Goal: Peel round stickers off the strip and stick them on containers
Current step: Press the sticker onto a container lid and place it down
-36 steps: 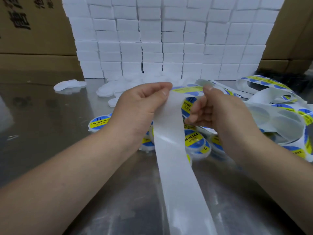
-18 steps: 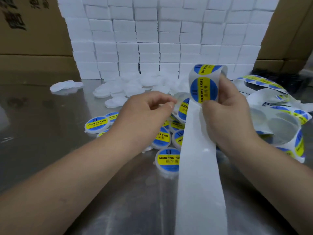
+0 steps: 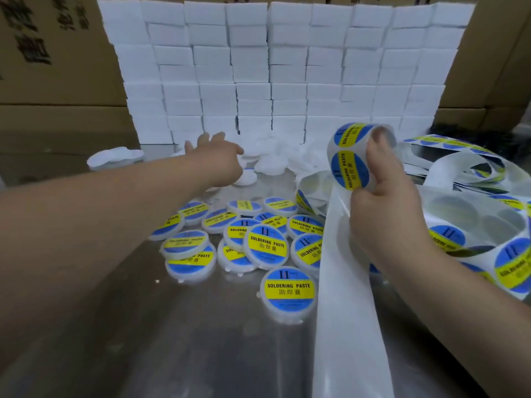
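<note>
Stickers on their strip [image 3: 349,168], bent over the right hand's fingers [image 3: 379,145].

Right hand [image 3: 385,202] is closed around the strip, raised above the metal surface [image 3: 201,349], one blue and yellow round sticker [image 3: 349,170] facing up; bare backing paper [image 3: 342,311] hangs toward the camera. Left hand [image 3: 218,162], fingers spread and empty, is stretched over plain white containers [image 3: 247,176] before the stacked white boxes [image 3: 287,70]. Labelled containers [image 3: 267,248] lie heaped between both arms.

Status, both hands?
Left hand open, reaching over unlabelled white containers. Right hand gripping sticker strip. Labelled containers piled between; nothing blocking.
</note>
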Available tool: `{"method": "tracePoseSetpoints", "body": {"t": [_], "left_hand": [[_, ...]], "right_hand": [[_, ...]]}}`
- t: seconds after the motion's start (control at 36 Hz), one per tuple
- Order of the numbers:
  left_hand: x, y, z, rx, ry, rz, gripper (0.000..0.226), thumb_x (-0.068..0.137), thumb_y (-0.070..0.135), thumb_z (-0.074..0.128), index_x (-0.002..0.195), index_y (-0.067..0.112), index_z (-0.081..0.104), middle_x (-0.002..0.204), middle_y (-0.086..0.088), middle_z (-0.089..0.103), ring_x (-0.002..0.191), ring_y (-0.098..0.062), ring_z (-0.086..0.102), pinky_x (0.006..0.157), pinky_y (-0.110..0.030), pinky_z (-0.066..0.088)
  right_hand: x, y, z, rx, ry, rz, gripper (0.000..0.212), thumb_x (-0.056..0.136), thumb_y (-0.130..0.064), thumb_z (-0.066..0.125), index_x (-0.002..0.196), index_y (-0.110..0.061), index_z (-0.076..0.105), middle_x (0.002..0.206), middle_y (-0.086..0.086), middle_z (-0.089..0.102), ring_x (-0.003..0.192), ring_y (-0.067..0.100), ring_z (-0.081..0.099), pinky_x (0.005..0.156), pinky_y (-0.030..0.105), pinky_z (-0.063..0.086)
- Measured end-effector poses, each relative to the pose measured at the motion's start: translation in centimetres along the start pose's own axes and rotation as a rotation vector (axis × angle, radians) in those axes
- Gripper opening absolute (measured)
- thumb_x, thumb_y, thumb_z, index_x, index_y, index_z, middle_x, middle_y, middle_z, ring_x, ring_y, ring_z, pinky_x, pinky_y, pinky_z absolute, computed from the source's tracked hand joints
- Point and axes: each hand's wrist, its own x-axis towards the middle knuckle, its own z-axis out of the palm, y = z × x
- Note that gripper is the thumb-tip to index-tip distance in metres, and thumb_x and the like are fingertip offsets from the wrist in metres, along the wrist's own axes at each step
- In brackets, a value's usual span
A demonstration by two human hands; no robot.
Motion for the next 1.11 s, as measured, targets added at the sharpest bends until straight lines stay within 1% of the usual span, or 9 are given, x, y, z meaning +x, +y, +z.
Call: {"method": "tracePoseSetpoints", "body": {"t": [0.17,0.28,0.42,0.58,0.69,0.75,0.92,1.0,1.11], "left_hand": [[2.4,0.3,2.9,0.096,-0.196,0.076,0.054,0.090,0.050,0.040,0.141,0.036,0.030,0.156,-0.003,-0.003,0.141,-0.028,-0.015,0.110,-0.055,-0.002],[2.5,1.2,3.6,0.156,-0.150,0.086,0.034,0.094,0.039,0.035,0.112,0.028,0.062,0.137,-0.007,0.038,0.136,-0.029,0.015,0.109,-0.054,0.007],[2.4,1.2,3.3,0.170,0.111,0.187,0.023,0.092,0.020,0.040,0.096,0.014,0.062,0.108,-0.007,0.060,0.093,-0.023,0.047,0.101,-0.038,0.026],[1.2,1.1,1.7,-0.412,0.386,0.057,0.025,0.094,0.019,0.038,0.105,0.012,0.060,0.108,-0.009,0.061,0.092,-0.024,0.051,0.069,-0.027,0.031],[-0.7,1.9,-0.4,-0.830,0.428,-0.072,0.024,0.095,0.020,0.037,0.101,0.015,0.060,0.105,-0.008,0.062,0.092,-0.024,0.057,0.069,-0.026,0.038],[-2.1,2.2,-1.2,-1.052,0.415,-0.141,0.021,0.094,0.015,0.035,0.094,0.019,0.056,0.096,-0.006,0.061,0.085,-0.025,0.058,0.065,-0.025,0.042],[-7.6,3.1,-3.6,-1.520,0.260,-0.304,0.033,0.090,0.001,0.035,0.076,0.020,0.058,0.063,0.006,0.053,0.055,-0.009,0.049,0.048,-0.015,0.036],[-10.8,4.1,-4.1,-1.516,0.274,-0.289,0.037,0.086,0.006,0.036,0.060,0.021,0.058,0.055,0.009,0.050,0.050,-0.007,0.046,0.045,-0.018,0.032],[-13.9,5.2,-2.8,-1.082,0.396,0.027,0.021,0.082,0.028,0.043,0.066,0.019,0.051,0.066,0.011,0.043,0.056,0.005,0.044,0.049,-0.008,0.033]], "right_hand": [[0.0,0.0,-0.1,-0.022,-0.052,-0.084,0.066,0.081,0.017,0.033,0.125,-0.029,0.052,0.144,-0.022,0.018,0.102,-0.038,0.018,0.074,-0.012,0.020],[0.0,-0.3,-0.1,-0.075,-0.070,-0.087,0.071,0.080,0.014,0.034,0.088,-0.055,0.047,0.136,-0.032,0.016,0.132,-0.006,0.028,0.071,-0.010,0.024],[0.1,0.1,0.0,-0.069,-0.065,-0.103,0.067,0.083,0.013,0.037,0.089,-0.053,0.049,0.133,-0.033,0.013,0.133,-0.004,0.028,0.077,-0.010,0.022],[0.0,0.6,0.2,-0.051,-0.126,-0.125,0.055,0.086,0.012,0.039,0.123,-0.025,0.055,0.144,-0.024,0.016,0.107,-0.037,0.015,0.078,-0.012,0.018],[-0.1,0.8,0.6,-0.067,-0.179,-0.099,0.056,0.087,0.009,0.038,0.132,-0.023,0.050,0.149,-0.020,0.024,0.124,-0.016,0.028,0.079,-0.004,0.018],[-0.3,0.7,0.6,-0.056,-0.156,-0.055,0.054,0.089,0.004,0.041,0.134,-0.025,0.047,0.136,-0.021,0.039,0.113,-0.015,0.036,0.082,-0.009,0.021],[-0.4,0.3,0.7,-0.085,-0.253,-0.085,0.025,0.087,-0.003,0.043,0.104,-0.014,0.058,0.095,0.016,0.064,0.092,0.036,0.057,0.083,0.047,0.049],[-0.6,-0.1,0.6,-0.021,-0.244,-0.083,0.013,0.086,-0.013,0.049,0.095,-0.019,0.058,0.092,0.014,0.066,0.090,0.037,0.058,0.081,0.051,0.049],[-0.8,-0.9,0.5,0.112,-0.327,-0.103,0.027,0.079,-0.011,0.052,0.094,-0.032,0.055,0.095,-0.004,0.066,0.088,0.021,0.063,0.080,0.042,0.053]]}}
